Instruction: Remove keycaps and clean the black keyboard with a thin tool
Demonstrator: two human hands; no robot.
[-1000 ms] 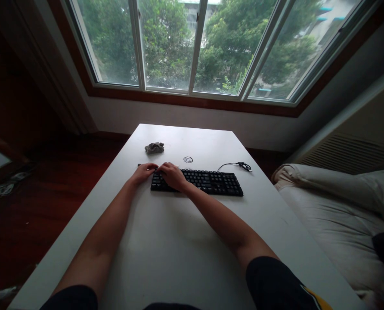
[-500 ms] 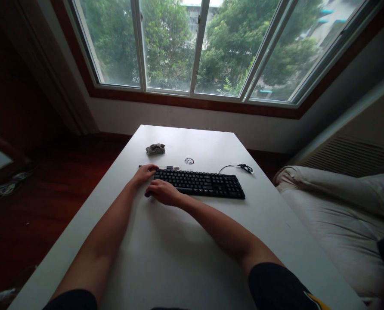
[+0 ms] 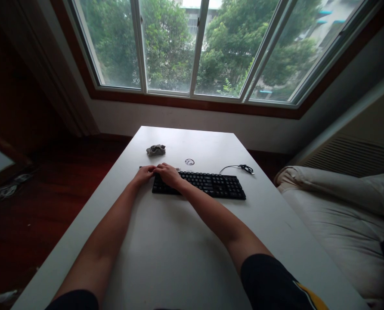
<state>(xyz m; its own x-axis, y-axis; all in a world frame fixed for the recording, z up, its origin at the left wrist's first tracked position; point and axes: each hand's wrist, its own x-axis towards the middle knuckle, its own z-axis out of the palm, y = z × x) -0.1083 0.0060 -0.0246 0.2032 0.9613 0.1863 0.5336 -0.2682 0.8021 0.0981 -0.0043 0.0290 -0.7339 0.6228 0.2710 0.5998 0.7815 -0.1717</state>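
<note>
A black computer keyboard (image 3: 211, 184) lies across the white table, its left end partly covered by my hands. At its far left corner, my left hand (image 3: 145, 174) is closed with the fingertips on the corner. My right hand (image 3: 168, 174) reaches over the left keys with bent, closed fingers, and its fingertips meet those of my left hand. Anything between the right fingers is hidden. The keyboard's black cable (image 3: 245, 168) lies bundled behind its right end. Just beyond the keys, small slim items (image 3: 178, 169) show partly past my right hand.
A grey, rough, skull-like object (image 3: 156, 150) sits near the table's far left. A small thin round piece (image 3: 189, 162) lies behind the keyboard. The white table (image 3: 179, 241) stands below a window, with a pale sofa (image 3: 327, 224) to the right.
My right hand has moved away from me, from the keyboard's near left corner to its far left corner beside my left hand. My left hand has stayed about where it was.
</note>
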